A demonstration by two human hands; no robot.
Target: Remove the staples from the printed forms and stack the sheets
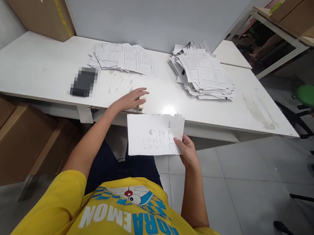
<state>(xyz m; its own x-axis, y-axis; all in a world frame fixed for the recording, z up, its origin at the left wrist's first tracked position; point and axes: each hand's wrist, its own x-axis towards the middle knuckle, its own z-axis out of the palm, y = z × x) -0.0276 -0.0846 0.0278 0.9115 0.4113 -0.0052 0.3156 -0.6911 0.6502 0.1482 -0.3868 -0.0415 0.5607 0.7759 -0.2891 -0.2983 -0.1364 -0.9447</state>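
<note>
Pinching the paper sheets (149, 132) at one side, your right hand (189, 151) has its thumb on top, and the other side hangs unsupported in front of the desk (36, 61). A loosened pinch could let them sag, fan out and drop to the floor (244, 200). Your left hand (130, 99) is at a small pale object (140, 107) by the desk's front edge (whether your fingers actually grip it, I cannot tell); a careless brush might tip it off. Beyond, the right-hand paper pile (206, 72) sits ragged and uneven, so a bump could send its top layers sliding.
</note>
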